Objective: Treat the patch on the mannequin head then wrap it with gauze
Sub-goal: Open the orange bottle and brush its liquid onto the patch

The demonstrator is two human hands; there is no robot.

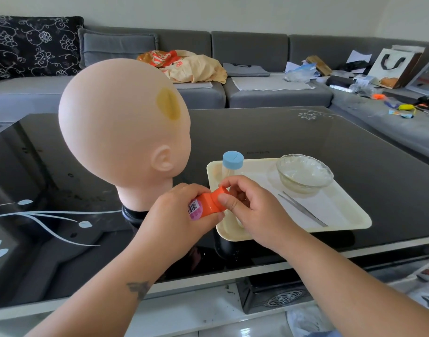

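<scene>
grey sofa (250, 48), floral cushion (31, 45), paper bag (398, 66)

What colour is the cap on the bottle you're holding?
Orange, same as the bottle; the right hand pinches the cap. Head view shows it.

The bald, peach-coloured mannequin head (125, 122) stands upright on a dark base on the glossy black surface (305, 132), turned away to the right with a yellowish oval patch (168, 103) on its crown, while an orange bottle (208, 203) is tilted just before its neck.
</scene>
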